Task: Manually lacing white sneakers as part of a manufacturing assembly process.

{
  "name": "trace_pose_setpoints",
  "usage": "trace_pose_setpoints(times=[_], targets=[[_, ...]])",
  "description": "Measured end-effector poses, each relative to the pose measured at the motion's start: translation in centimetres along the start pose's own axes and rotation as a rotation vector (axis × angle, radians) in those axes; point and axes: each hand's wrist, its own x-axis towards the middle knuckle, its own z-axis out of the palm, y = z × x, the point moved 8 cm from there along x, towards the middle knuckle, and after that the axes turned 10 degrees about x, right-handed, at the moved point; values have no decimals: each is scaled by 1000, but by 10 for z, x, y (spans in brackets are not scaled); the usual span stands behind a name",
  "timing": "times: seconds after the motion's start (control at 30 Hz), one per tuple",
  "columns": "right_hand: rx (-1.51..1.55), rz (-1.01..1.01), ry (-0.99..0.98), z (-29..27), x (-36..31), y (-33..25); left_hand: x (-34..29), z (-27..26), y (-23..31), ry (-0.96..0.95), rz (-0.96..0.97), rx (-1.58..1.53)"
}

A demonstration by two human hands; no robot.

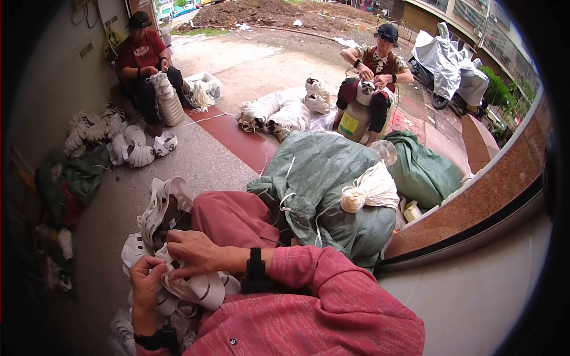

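Observation:
In my lap lies a pale shoe upper point(205, 291) with dark trim along its edge. My left hand point(147, 279) is on its left side, thumb and forefinger pinched together; what they pinch is too small to make out. Over the top of the upper reaches my right hand point(196, 252), its fingers curled down and closed on the piece near the left fingertips. More white shoe uppers point(157, 204) stand stacked just beyond my hands, partly against my knee. Others hang below, half hidden by my wrists.
A large green sack point(332, 172) sits right of my knee, with a bundle of white laces point(374, 187) on it. Behind it lies another green sack point(424, 169). Two seated people handle stacked uppers point(168, 101) farther off. Piled uppers point(133, 147) lie on the left floor.

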Motion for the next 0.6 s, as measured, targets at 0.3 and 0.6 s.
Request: trace_pose_setpoints(times=[0.3,0.6], targets=[[-40,36,-30,3,0,0,-2,2,8,-47,65,10],[-63,-4,-38,1,5,-2,1,-1,9,-56,104,25]])
